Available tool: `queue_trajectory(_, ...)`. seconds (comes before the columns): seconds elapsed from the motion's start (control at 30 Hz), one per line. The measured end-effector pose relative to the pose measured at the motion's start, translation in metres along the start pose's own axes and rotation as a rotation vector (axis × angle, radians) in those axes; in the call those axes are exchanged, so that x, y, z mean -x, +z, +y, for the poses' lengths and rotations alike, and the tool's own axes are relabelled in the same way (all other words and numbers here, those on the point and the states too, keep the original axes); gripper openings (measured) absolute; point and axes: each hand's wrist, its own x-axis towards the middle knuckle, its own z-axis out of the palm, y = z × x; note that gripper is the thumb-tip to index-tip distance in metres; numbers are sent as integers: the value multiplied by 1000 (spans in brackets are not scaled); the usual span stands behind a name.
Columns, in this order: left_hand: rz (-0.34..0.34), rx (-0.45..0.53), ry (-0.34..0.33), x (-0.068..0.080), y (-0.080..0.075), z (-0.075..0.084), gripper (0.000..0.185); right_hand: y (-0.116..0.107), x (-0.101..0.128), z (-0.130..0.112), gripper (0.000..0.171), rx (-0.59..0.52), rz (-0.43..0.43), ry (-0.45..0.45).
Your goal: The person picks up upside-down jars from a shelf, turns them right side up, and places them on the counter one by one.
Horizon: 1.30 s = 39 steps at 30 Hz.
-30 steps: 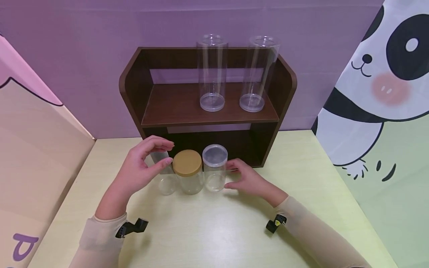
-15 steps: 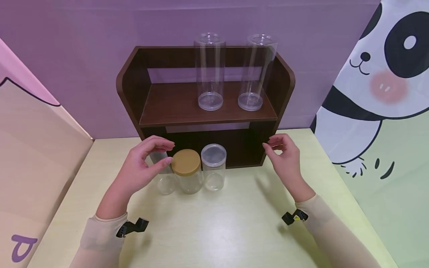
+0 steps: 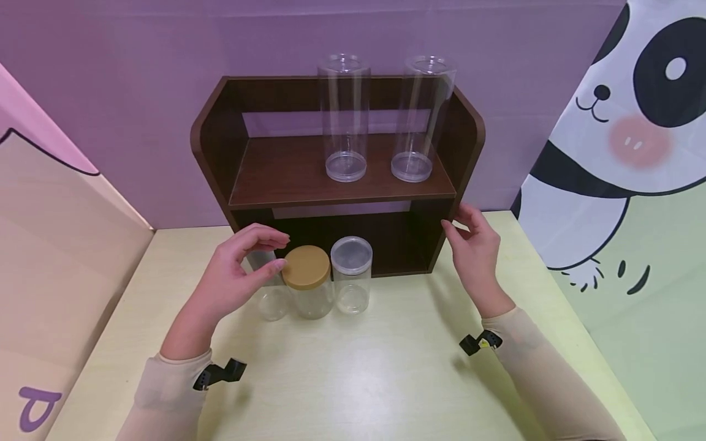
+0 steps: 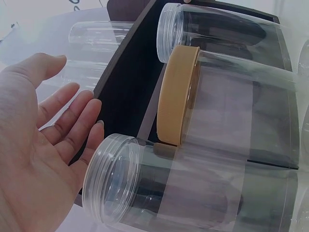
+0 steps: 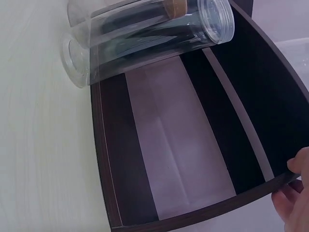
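My right hand (image 3: 475, 260) holds the right side panel of a dark brown two-tier shelf (image 3: 281, 174). In the right wrist view, the thumb lies on the inner side of the panel and the fingers on the outer side. My left hand (image 3: 234, 269), its fingers loosely bent, is beside a clear jar (image 3: 273, 304) at the left. The left wrist view shows the palm with nothing gripped. A jar with a tan lid (image 3: 306, 267) stands in the middle, and a jar with a clear lid (image 3: 352, 255) to its right, all in front of the lower tier.
Two tall clear cylinders (image 3: 345, 166) stand on the upper tier, towards the middle and right. The shelf sits at the back of a pale table (image 3: 342, 380), against a purple backdrop (image 3: 132, 122). A panda-print panel (image 3: 640, 245) borders the right side.
My right hand has left the clear-lidded jar, moved right and taken hold of the shelf's right side panel. The left hand stays nearly still.
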Motion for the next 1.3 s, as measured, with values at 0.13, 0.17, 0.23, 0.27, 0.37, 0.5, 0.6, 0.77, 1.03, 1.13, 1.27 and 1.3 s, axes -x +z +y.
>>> queue_trajectory(0.13, -3, -8, -5, -1, 1, -1, 39, 1, 1, 0, 32, -6, 28, 11)
queue_trajectory(0.17, -5, -8, -5, -1, 1, -1, 39, 1, 1, 0, 32, -5, 30, 12)
queue_trajectory(0.23, -8, -9, 2, -3, 2, -1, 39, 1, 1, 1, 32, -6, 34, 15)
queue_trajectory(0.27, -10, -8, 7, -5, 2, -1, 39, 1, 2, 1, 31, -8, 38, 11)
queue_trajectory(0.37, -14, -7, 28, -17, 5, 3, 38, 2, 2, 4, 27, -14, 51, -13)
queue_trajectory(0.5, 2, 12, 78, -42, 8, 13, 37, 5, 2, 7, 23, -22, 63, -50)
queue_trajectory(0.6, 37, 31, 107, -64, 10, 21, 38, 6, 1, 9, 22, -23, 69, -66)
queue_trajectory(0.77, 81, -12, 26, -100, 12, 38, 51, 8, 3, 12, 21, -9, 72, -89)
queue_trajectory(1.03, 50, -56, -223, -148, 20, 44, 94, 9, 2, 11, 22, -2, 75, -80)
queue_trajectory(1.13, 20, -42, -284, -161, 23, 41, 103, 10, 2, 10, 22, 1, 78, -74)
queue_trajectory(1.27, -25, -26, -318, -175, 27, 37, 104, 10, 3, 11, 22, 8, 78, -75)
queue_trajectory(1.3, -32, -22, -324, -177, 27, 35, 105, 10, 3, 11, 22, 13, 77, -75)
